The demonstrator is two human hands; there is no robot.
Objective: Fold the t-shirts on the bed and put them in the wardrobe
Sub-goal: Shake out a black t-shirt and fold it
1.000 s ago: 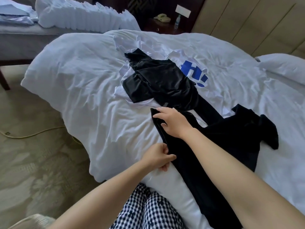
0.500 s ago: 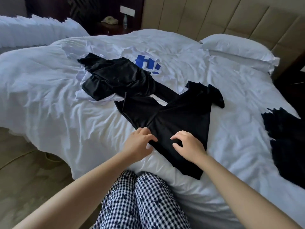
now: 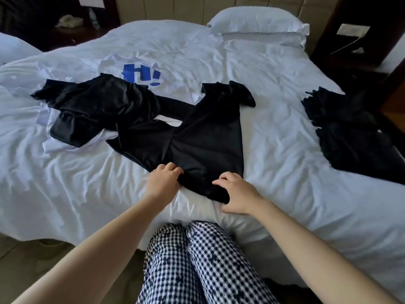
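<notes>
A black t-shirt [image 3: 197, 137] lies partly spread on the white bed [image 3: 274, 150], its hem towards me. My left hand [image 3: 163, 183] pinches the hem's left corner. My right hand [image 3: 237, 194] grips the hem's right corner, fingers curled over the cloth. A second black t-shirt [image 3: 98, 110] lies crumpled to the left on a white t-shirt with a blue print [image 3: 140, 73]. Another black garment [image 3: 350, 137] lies at the bed's right edge.
A white pillow [image 3: 258, 25] rests at the padded headboard. A dark nightstand [image 3: 70, 25] with a phone stands at the back left. Another dark piece of furniture [image 3: 359, 40] is at the right. My checked trousers [image 3: 197, 264] press against the bed's edge.
My view has swung right and the black t-shirt has been laid out flatter. Both hands have moved down to the hem nearest me and taken hold of its corners.
</notes>
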